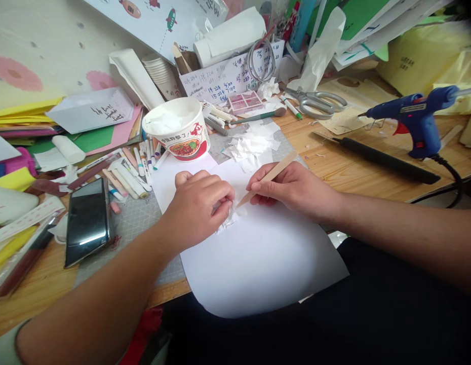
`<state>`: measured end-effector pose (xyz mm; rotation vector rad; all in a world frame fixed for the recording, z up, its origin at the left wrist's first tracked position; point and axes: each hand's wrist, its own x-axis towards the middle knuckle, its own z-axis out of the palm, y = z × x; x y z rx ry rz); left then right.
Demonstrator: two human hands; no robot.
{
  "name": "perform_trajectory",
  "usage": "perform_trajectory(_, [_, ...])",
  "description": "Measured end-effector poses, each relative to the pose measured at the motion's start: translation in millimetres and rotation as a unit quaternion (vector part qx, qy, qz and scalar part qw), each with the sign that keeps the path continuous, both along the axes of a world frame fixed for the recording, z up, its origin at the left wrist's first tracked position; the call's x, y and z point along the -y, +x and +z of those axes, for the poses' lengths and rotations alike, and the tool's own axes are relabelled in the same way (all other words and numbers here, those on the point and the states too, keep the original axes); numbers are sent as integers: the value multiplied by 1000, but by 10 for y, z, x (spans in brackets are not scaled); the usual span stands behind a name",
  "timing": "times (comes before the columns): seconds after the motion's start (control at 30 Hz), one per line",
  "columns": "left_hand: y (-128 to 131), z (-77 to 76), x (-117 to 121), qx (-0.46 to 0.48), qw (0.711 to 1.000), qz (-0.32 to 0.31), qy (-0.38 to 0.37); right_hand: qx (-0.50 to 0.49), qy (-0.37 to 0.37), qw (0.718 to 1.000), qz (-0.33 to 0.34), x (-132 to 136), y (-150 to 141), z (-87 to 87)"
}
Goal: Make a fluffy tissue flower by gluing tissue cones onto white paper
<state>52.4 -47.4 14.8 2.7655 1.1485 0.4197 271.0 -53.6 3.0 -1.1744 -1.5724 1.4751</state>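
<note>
A flat wooden craft stick [278, 168] slants through the closed fingers of my right hand [286, 185]. Its lower tip touches or nearly touches a small crumpled white paper piece [231, 219]. My left hand [201, 200] pinches that piece between thumb and fingers, partly hiding it. Both hands are over a large white paper sheet [254, 268] that overhangs the front table edge. Just beyond them lies a heap of torn white paper scraps [254, 144]. A printed paper bowl [188, 134] with something white inside stands behind my left hand.
A blue glue gun [421, 119] stands at the right, near a black-handled tool [387, 159] and scissors [315, 101]. On the left lie a phone [88, 218] and several markers [129, 177]. A grey cutting mat [140, 223] lies beneath the sheet.
</note>
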Motion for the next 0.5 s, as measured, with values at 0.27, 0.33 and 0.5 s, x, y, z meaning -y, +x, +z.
perform_trajectory(0.27, [-46, 59, -12, -15, 997, -55, -42, 20, -11, 1000, -3, -28, -67, 63])
perform_trajectory(0.33, [-36, 56, -13, -12, 997, -64, -44, 15, -22, 1000, -3, -39, -73, 78])
perform_trajectory(0.5, [4, 39, -6, -5, 999, -46, -2, 10, -41, 999, -9, -59, -68, 102])
